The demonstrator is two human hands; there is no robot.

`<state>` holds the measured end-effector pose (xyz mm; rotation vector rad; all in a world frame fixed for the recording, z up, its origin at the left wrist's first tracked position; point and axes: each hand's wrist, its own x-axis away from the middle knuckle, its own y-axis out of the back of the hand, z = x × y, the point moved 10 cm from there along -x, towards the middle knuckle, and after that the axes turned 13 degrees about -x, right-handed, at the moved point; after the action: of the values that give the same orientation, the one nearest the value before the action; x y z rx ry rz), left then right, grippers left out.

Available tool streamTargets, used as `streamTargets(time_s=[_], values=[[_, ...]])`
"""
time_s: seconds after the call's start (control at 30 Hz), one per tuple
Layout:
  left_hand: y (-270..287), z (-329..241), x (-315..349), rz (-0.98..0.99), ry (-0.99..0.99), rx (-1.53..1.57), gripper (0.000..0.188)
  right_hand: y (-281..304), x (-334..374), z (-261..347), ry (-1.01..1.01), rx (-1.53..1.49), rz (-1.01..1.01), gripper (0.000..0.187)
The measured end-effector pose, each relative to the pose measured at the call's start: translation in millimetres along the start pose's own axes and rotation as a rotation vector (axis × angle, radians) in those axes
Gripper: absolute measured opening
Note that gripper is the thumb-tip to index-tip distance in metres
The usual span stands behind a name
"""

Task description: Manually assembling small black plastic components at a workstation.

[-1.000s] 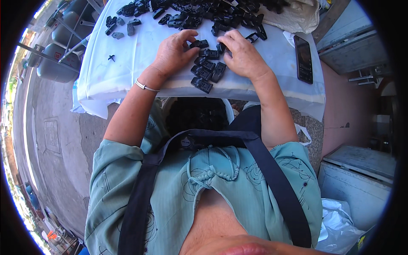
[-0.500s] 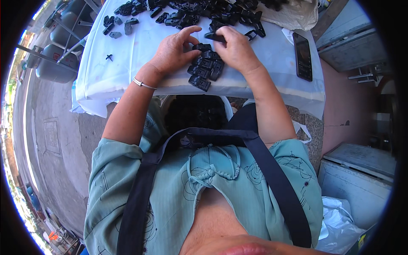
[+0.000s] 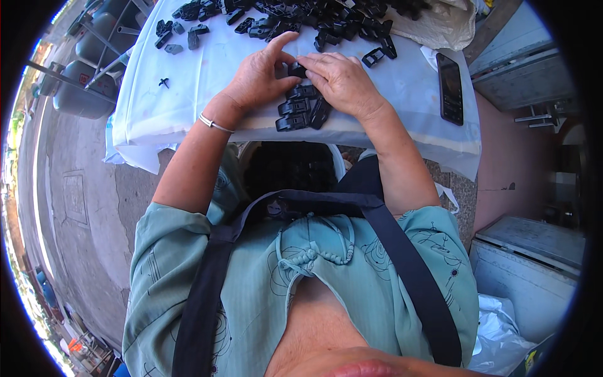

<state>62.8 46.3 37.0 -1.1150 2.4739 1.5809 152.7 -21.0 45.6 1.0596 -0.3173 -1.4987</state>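
Observation:
My left hand (image 3: 259,76), a bracelet on its wrist, pinches a small black plastic piece (image 3: 298,70) between thumb and curled fingers, with its index finger raised. From the other side my right hand (image 3: 344,81) lays its fingers and thumb on the same piece, partly covering it. Just below my hands, near the table's front edge, several similar black plastic pieces (image 3: 294,108) sit in a short row. Another black piece (image 3: 320,113) leans at an angle against the row's right side, under my right hand.
A pile of black plastic parts (image 3: 314,20) spreads along the far side of the white-covered table (image 3: 207,94). One loose part (image 3: 373,58) lies right of my hands. A phone (image 3: 450,88) rests at the right edge. Below the front edge stands a tub of black parts (image 3: 289,166).
My right hand has come down and left, bringing a black part onto the piece at my left hand. The row of pieces has shifted slightly.

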Motion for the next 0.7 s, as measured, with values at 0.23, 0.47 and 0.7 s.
streamTargets(time_s=[0.23, 0.47, 0.7], values=[[49.8, 42.9, -4.0, -0.214, 0.063, -0.317, 0.039, -3.4, 5.2, 12.0, 0.008, 0.178, 0.003, 0.037], [28.2, 51.8, -26.2, -0.208, 0.026, -0.430, 0.033, -6.4, -57.5, 2.5, -0.134, 0.143, -0.161, 0.033], [33.6, 41.6, -10.3, -0.147, 0.158, -0.315, 0.031, -19.2, -58.2, -11.1, -0.208, 0.205, -0.085, 0.020]])
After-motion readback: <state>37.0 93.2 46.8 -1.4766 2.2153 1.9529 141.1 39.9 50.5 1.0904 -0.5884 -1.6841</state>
